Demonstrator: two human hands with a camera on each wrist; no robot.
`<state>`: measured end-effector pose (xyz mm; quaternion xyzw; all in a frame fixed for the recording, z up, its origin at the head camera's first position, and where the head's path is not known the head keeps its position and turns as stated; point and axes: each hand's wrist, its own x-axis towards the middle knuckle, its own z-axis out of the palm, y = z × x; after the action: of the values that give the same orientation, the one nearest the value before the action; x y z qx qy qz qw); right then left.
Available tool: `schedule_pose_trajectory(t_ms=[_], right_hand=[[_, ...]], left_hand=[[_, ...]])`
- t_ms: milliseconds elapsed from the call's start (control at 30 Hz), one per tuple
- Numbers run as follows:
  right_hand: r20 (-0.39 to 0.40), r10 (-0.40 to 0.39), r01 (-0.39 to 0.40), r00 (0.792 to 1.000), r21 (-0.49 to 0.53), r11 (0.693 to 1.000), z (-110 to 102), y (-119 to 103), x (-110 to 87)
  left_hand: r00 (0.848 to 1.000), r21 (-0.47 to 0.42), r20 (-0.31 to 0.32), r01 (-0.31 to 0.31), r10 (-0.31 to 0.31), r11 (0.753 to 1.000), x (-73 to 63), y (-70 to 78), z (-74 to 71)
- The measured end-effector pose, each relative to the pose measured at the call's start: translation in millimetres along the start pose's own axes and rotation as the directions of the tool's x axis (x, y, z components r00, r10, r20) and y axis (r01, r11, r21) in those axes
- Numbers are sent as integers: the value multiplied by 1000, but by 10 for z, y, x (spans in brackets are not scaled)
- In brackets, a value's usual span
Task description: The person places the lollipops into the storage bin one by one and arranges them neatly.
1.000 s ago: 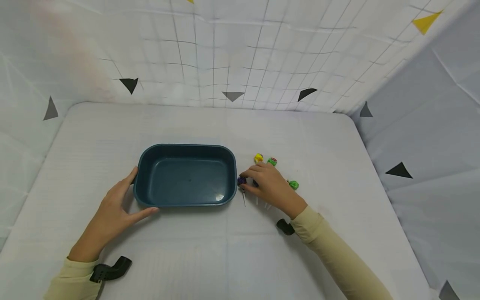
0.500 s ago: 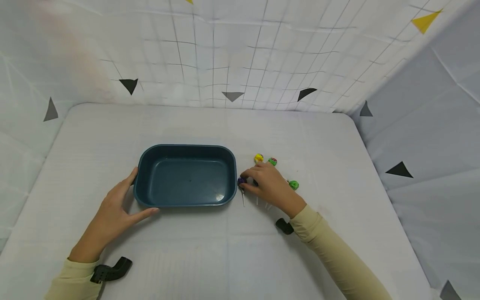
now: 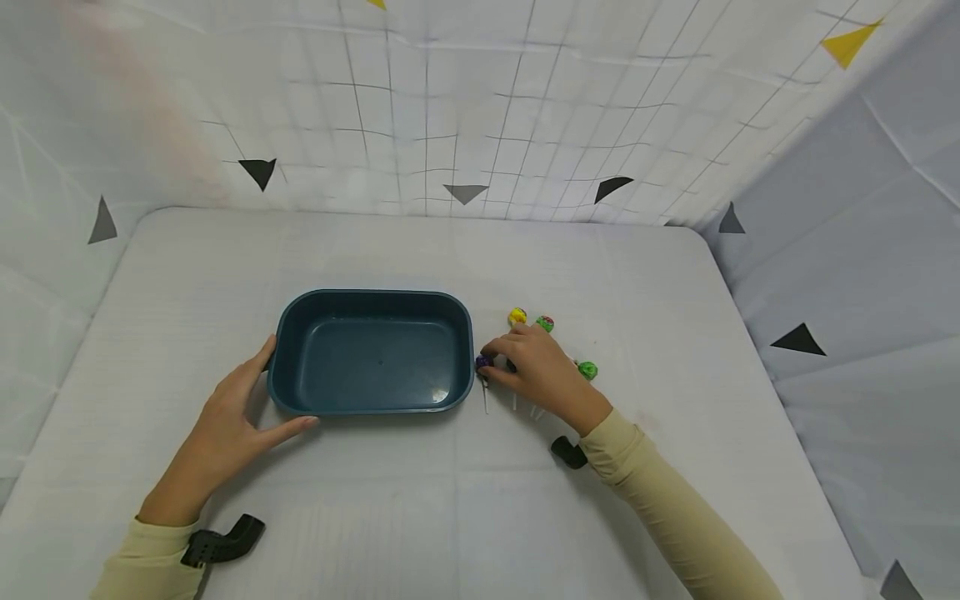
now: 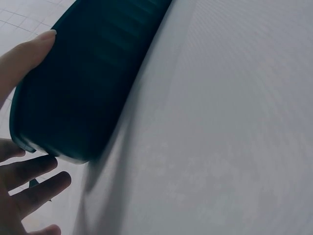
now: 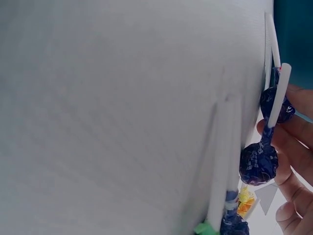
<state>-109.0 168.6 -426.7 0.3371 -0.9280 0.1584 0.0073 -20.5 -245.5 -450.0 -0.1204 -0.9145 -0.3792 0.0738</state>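
Observation:
A dark teal plastic basin [image 3: 375, 302] sits on the white table. My left hand [image 3: 225, 429] spans its near left corner with fingers and thumb spread, touching the side; in the left wrist view the thumb [image 4: 44, 41] lies at the rim. Just right of the basin, my right hand [image 3: 538, 367] pinches a purple-wrapped lollipop [image 3: 483, 362] between thumb and finger, its white stick pointing toward me. In the right wrist view, another blue-wrapped lollipop [image 5: 258, 164] lies close to that one. The right hand partly hides the lollipops beneath it.
Beyond the right hand lie a yellow lollipop [image 3: 517, 316] and a green-and-red one [image 3: 545, 322]. A green lollipop [image 3: 588, 370] lies to the hand's right. White sheeting with black and yellow triangles encloses the table's back and sides.
The stick of the pinched lollipop has swung slightly left. Both hands and the basin stay practically where they were.

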Motion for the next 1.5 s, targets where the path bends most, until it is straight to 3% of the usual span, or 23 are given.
schedule_pose_trajectory(t_ms=[667, 1500], right_hand=[[0, 28, -28, 1000, -12, 1000, -78, 12, 15], [-19, 44, -44, 999, -20, 999, -396, 1, 21]], left_hand=[[1000, 18, -11, -9, 9, 1000, -3, -4, -7], [1000, 7, 5, 5, -5, 1000, -7, -1, 2]])
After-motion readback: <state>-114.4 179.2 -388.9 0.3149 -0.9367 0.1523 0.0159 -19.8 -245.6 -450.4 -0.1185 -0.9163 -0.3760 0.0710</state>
